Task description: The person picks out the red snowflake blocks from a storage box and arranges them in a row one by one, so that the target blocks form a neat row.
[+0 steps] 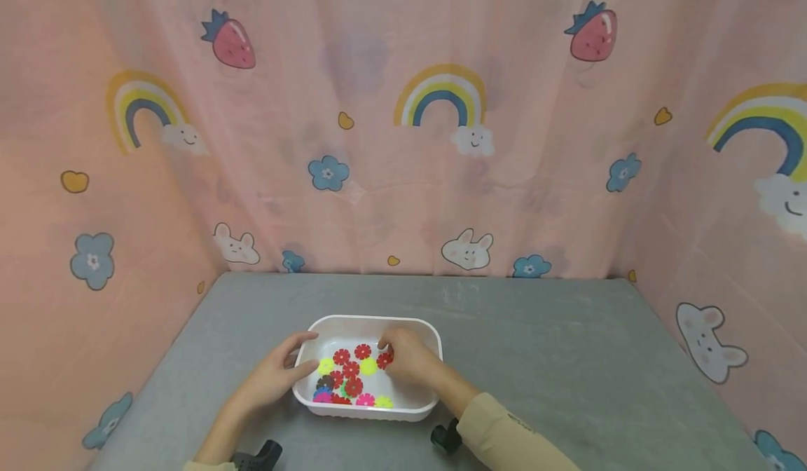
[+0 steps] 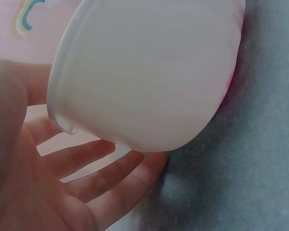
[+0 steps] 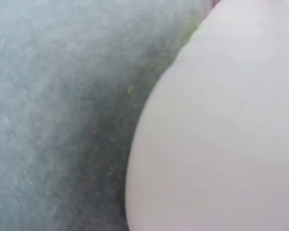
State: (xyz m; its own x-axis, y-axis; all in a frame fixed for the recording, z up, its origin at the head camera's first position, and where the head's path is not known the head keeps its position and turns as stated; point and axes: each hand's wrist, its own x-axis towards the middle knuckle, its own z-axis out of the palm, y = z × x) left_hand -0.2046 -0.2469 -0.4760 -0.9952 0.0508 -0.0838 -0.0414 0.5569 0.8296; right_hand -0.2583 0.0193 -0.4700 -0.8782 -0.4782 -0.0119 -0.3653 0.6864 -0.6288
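A white plastic tub [image 1: 366, 413] stands on the grey table with several flower-shaped plastic discs inside. Red discs [image 1: 351, 369] make up most of the pile, with yellow, pink, blue, green and dark ones among them. At the tub's left end my left hand [image 1: 272, 376] holds the rim, thumb over the edge. The left wrist view shows its fingers [image 2: 127, 185] spread along the outer wall. Inside the tub, on the right, my right hand [image 1: 410, 359] pinches a red disc [image 1: 384, 361]; its fingertips are partly hidden. Only the tub's outer wall [image 3: 216, 130] and the table appear in the right wrist view.
The grey tabletop [image 1: 567, 359] extends around the tub. A pink printed curtain [image 1: 391, 219] encloses the table at the back and both sides. Black wrist devices [image 1: 258, 457] show by both forearms at the bottom.
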